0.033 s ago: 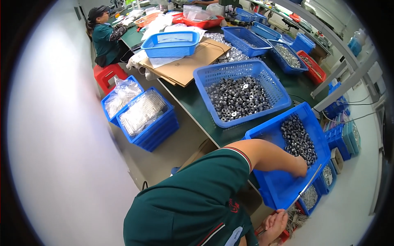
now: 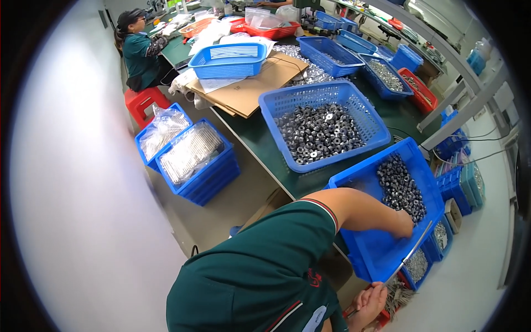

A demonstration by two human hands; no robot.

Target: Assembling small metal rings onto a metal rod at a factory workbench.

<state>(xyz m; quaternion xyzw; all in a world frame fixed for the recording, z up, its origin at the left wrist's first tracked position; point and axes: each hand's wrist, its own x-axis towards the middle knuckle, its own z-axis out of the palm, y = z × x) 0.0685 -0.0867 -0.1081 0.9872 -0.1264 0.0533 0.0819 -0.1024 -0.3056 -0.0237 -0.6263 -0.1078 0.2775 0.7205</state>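
My left arm reaches across into a tilted solid blue tray (image 2: pixel 368 257). There my left hand (image 2: pixel 404 225) is at the near edge of a pile of small dark metal nuts (image 2: pixel 399 185); its fingers are hidden behind the wrist. Below the tray's lower corner, my right hand (image 2: pixel 371 303) is closed round a thin metal rod (image 2: pixel 408 257). From that hand the rod slants up along the tray's right side, its far end free of the hand.
A perforated blue basket (image 2: pixel 265 110) of similar nuts stands beside the tray on the green table (image 2: pixel 249 130). Cardboard (image 2: pixel 243 97) and an upper blue basket (image 2: pixel 229 66) lie behind. Stacked blue crates (image 2: pixel 207 177) stand on the floor at left. A co-worker (image 2: pixel 141 58) sits at the far left.
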